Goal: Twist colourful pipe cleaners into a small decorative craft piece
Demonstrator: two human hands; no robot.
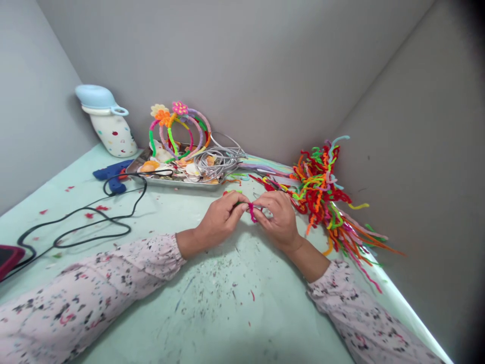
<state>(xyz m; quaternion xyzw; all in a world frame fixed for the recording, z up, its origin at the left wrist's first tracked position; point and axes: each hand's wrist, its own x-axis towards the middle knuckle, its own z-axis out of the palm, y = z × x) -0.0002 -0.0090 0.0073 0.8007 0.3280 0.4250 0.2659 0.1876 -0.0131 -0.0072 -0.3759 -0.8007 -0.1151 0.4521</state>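
Note:
Both my hands meet over the middle of the pale green table [212,303]. My left hand [222,217] pinches one end of a small pink pipe cleaner piece [252,212], with a bit of green showing at its fingertips. My right hand [278,218] is closed round the other end of the same piece, fingers curled. The two hands touch at the fingertips. A big heap of coloured pipe cleaners [322,192] lies just right of my right hand.
A metal tray [178,180] at the back holds shells, grey wire and pipe-cleaner headbands [178,129]. A blue glue gun [111,174] with a black cable [94,222] lies left. A white and blue jug [108,121] stands in the corner. Grey walls enclose the table.

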